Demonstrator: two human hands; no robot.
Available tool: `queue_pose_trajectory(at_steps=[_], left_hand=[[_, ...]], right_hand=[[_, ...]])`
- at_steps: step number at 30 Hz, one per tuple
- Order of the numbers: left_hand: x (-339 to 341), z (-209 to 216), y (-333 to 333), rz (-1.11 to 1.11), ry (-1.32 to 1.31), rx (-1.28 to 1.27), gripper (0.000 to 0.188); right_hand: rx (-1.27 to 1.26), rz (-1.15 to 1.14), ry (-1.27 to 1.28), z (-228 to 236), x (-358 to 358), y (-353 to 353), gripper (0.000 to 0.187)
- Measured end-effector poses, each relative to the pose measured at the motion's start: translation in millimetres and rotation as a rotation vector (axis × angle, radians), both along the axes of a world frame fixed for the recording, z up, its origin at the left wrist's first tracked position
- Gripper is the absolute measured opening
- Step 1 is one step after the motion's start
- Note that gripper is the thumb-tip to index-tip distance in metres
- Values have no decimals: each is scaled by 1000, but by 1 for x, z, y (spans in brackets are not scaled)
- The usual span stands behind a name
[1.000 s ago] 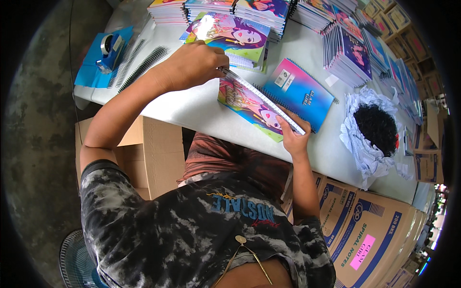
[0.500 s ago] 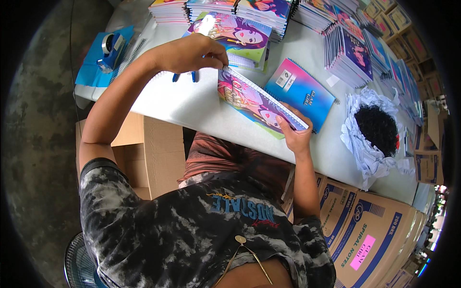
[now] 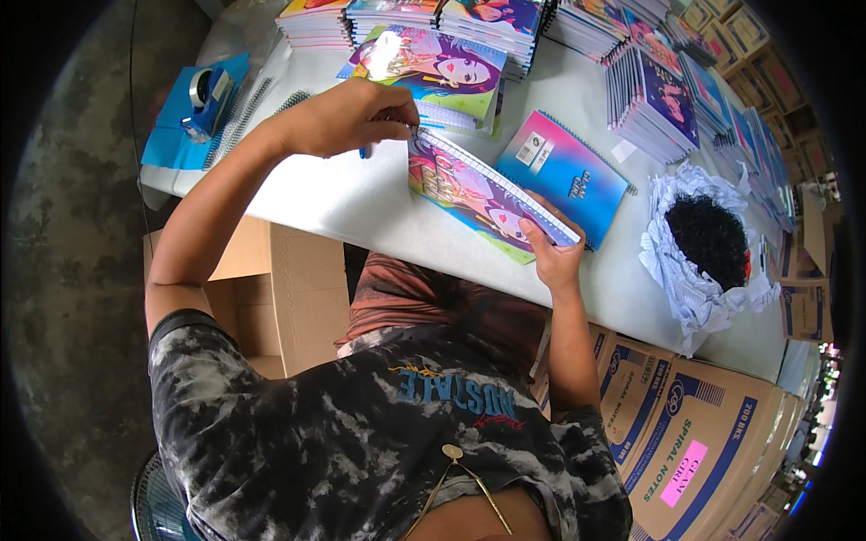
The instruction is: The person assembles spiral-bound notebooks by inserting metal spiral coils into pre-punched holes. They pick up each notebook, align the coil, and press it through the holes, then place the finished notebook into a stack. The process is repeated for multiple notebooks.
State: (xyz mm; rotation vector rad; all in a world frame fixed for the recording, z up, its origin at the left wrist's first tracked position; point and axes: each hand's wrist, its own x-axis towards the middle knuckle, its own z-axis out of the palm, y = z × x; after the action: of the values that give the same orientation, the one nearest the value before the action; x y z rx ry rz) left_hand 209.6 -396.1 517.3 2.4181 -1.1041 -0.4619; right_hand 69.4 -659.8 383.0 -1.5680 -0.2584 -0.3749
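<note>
My right hand (image 3: 555, 248) grips the right end of a notebook (image 3: 469, 189) with a colourful illustrated cover, thumb on the front and fingers behind. The notebook is tilted above the table, its white punched edge facing up. At its upper left corner my left hand (image 3: 365, 117) is closed in a pinch on a small dark spiral wire (image 3: 414, 132), mostly hidden by the fingers. Below the left hand a blue handle (image 3: 364, 151) of a tool shows in part. Behind the held notebook lies a bound notebook (image 3: 564, 176) with a pink and blue back cover.
Loose wire coils (image 3: 236, 117) and a blue tape dispenser (image 3: 206, 101) lie at the left. Notebook stacks (image 3: 492, 36) line the far side, with another stack (image 3: 651, 104) at the right. Crumpled paper (image 3: 672, 270) holds a black tangle (image 3: 708, 239). Cardboard boxes (image 3: 695, 451) stand below the table.
My left hand has shifted slightly left and down at the notebook's corner, covering more of the blue-handled tool. A dark bit of wire now shows at its fingertips. My right hand stays put.
</note>
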Motion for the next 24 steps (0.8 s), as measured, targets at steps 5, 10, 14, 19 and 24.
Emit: queue_pose_trajectory(at_steps=[5, 10, 14, 19, 24], left_hand=[[2, -7, 8, -2, 107, -67, 36], [5, 6, 3, 110, 290, 78, 28], [3, -12, 4, 4, -75, -112, 26], [-8, -3, -4, 5, -119, 108, 25], [-18, -17, -10, -23, -734, -5, 23]], right_hand=[[18, 26, 43, 3, 3, 1, 26], [13, 54, 42, 8, 3, 2, 26], [2, 39, 34, 6, 4, 1, 25], [-83, -14, 19, 0, 2, 3, 23], [-255, -58, -207, 5, 3, 9, 28]])
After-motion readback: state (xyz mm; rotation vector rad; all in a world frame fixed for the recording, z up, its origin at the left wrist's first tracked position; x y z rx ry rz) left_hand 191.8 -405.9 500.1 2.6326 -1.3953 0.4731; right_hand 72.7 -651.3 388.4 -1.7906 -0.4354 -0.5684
